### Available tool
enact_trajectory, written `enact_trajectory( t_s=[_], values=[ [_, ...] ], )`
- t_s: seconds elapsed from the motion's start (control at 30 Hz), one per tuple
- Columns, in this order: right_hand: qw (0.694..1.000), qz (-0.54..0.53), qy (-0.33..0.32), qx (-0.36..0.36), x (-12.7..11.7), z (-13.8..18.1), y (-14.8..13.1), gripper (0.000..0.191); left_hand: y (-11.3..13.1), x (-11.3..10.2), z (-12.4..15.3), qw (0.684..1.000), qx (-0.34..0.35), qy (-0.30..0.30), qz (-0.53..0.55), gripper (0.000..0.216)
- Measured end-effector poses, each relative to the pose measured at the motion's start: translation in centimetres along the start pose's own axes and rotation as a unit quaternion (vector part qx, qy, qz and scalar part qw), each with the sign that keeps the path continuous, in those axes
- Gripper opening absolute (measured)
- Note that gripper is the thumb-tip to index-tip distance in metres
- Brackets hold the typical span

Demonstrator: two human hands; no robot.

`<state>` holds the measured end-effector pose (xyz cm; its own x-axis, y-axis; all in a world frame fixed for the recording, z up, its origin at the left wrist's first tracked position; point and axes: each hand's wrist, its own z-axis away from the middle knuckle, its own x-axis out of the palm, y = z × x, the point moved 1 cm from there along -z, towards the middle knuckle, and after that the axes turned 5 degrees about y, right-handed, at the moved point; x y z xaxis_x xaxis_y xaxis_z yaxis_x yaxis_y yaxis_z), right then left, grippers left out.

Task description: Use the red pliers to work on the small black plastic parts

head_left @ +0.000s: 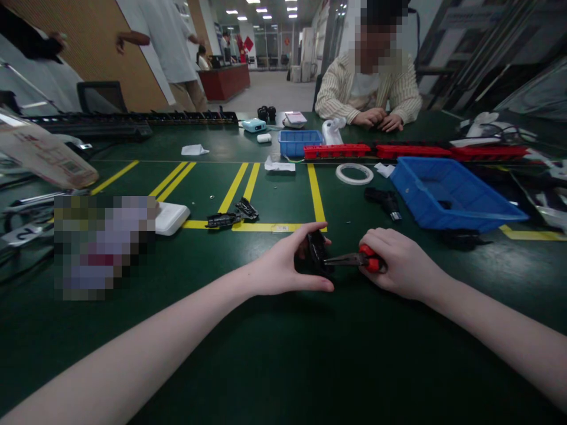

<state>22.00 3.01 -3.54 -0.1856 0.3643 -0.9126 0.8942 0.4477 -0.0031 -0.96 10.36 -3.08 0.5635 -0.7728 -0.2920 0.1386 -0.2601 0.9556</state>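
In the middle of the head view, my left hand is closed round a black plastic part, thumb below and fingers above it. My right hand grips needle-nose pliers by their red handles. The pliers' long jaws point left, and their tips meet the edge of the black part. Whether the tips pinch it or only touch it I cannot tell. Beyond my left hand, broken-looking black pieces lie on the green table.
A blue bin stands at the right, beside a dark tool-like object. A roll of white tape lies before long red strips. A white box is at the left. A co-worker sits opposite.
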Motion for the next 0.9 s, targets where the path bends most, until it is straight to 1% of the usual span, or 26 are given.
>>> enact_trajectory(
  t_s=[0.17, 0.3, 0.4, 0.5, 0.7, 0.9],
  values=[
    [0.997, 0.059, 0.010, -0.053, -0.1, 0.1, -0.5, 0.009, -0.1, 0.4, -0.1, 0.989, 0.046, 0.006, -0.141, 0.088],
    [0.994, 0.087, 0.008, -0.065, -0.4, 0.2, -0.8, 0.012, -0.2, 0.4, -0.2, 0.973, 0.066, 0.016, -0.222, 0.083],
    [0.993, 0.092, 0.000, -0.068, -0.7, 0.3, -1.1, 0.013, -0.2, 0.4, -0.2, 0.963, 0.089, 0.019, -0.254, 0.081],
    [0.993, 0.094, -0.003, -0.071, -0.8, 0.3, -1.2, 0.013, -0.1, 0.5, -0.1, 0.954, 0.108, 0.016, -0.280, 0.084],
    [0.993, 0.083, -0.005, -0.080, -0.6, 0.3, -1.1, 0.013, -0.2, 0.8, 0.1, 0.928, 0.149, -0.013, -0.341, 0.077],
    [0.997, 0.042, -0.006, -0.060, -0.4, 0.3, -0.6, 0.012, -0.1, 0.9, 0.1, 0.922, 0.159, -0.018, -0.353, 0.075]
  ],
)
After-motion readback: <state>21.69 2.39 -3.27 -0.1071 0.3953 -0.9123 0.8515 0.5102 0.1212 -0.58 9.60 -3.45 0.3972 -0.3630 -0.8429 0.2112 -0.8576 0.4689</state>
